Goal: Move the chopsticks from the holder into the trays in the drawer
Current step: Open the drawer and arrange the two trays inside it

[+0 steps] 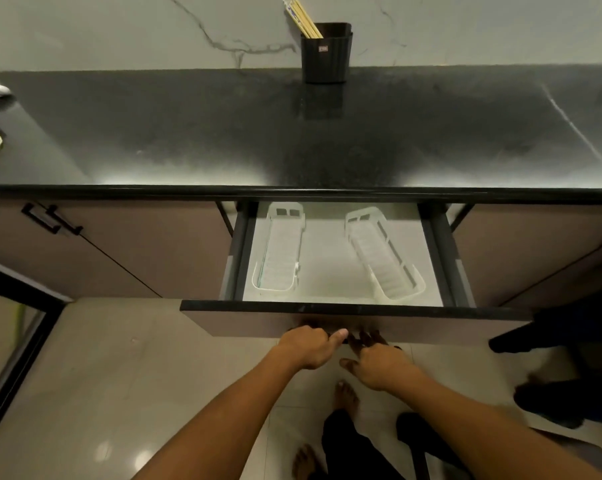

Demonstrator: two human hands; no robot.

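Both hands sit at the drawer (344,318) front, arms reaching forward and down: the left hand (306,346) curled on its lower edge, the right hand (379,365) loose-fingered, grasping nothing. With the drawer open, two empty trays (280,249) await. Next comes reaching to the chopsticks (303,17) in the holder (326,57) at the counter's (188,133) far edge.

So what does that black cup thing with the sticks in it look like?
The holder is a dark, ribbed cup, probably plastic, with a small label near its top. It stands upright at the back of the black countertop, close against the marbled wall. A bundle of pale chopsticks leans out of its left side. No hand touches it; its reflection shows on the shiny counter below.
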